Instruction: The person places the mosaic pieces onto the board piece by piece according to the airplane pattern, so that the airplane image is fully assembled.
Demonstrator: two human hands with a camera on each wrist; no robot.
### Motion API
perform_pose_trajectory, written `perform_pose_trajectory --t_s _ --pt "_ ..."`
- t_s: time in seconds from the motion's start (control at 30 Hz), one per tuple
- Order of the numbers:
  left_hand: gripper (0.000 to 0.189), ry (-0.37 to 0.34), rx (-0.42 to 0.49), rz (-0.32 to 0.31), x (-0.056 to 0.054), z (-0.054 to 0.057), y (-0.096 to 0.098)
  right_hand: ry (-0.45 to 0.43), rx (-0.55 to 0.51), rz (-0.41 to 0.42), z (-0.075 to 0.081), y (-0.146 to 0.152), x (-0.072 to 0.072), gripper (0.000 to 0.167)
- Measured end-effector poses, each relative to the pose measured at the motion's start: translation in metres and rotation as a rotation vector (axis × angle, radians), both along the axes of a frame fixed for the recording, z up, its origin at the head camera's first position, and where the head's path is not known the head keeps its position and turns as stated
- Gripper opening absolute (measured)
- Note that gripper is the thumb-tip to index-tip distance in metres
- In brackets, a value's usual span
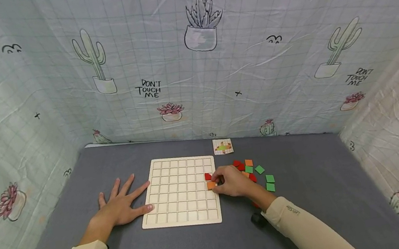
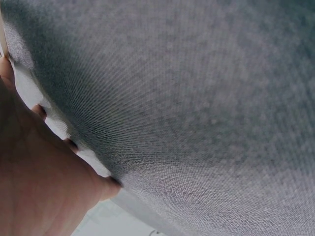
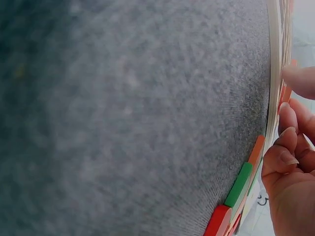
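A pale wooden grid board (image 1: 182, 190) lies flat on the grey table. My left hand (image 1: 120, 206) is spread beside it, with thumb and index fingertips at its left edge; the left wrist view shows part of this hand (image 2: 44, 172). On the board's right side, my right hand (image 1: 232, 181) pinches an orange square tile (image 1: 211, 185) between thumb and index finger. Just above that tile, a red tile (image 1: 208, 176) sits in the right-hand column. The right wrist view catches the curled fingers of the right hand (image 3: 295, 147) at the board's edge (image 3: 273, 64).
Right of the board lie loose green tiles (image 1: 269, 178), red tiles (image 1: 237, 163) and an orange tile (image 1: 248, 163), some partly behind the right hand. A small pattern card (image 1: 222, 147) is behind the board. A black object (image 1: 258, 220) stands by the right sleeve. Printed cloth (image 1: 184, 79) hangs around the table.
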State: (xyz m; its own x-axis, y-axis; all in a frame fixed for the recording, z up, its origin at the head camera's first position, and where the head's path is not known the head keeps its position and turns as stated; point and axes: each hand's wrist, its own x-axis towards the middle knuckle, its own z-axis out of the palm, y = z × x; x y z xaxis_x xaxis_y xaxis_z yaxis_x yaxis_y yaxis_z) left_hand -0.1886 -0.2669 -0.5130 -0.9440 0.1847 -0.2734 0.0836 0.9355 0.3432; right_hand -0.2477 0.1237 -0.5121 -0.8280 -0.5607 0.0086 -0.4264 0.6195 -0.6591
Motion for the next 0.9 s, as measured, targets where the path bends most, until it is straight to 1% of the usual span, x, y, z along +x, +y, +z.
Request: perform_pose_trajectory --t_s 0.17,0.47,0.73,0.9 --pt "0.092 0.000 -0.014 0.002 0.0014 0.0029 0.0030 0.012 -0.017 0.004 -0.0019 -0.0017 -0.0017 0.017" --pt "0.093 0.003 -0.025 -0.004 0.0023 0.0030 0.0027 0.007 -0.023 0.007 -0.0024 -0.0040 -0.0020 0.016" --pt "0.093 -0.002 -0.017 -0.005 0.0023 0.0028 0.0025 0.013 -0.015 0.015 -0.0024 -0.0047 -0.0025 0.020" --pt "0.093 0.003 -0.020 -0.005 0.0020 0.0016 0.0020 0.010 -0.007 0.002 -0.0032 -0.0061 -0.0022 0.023"
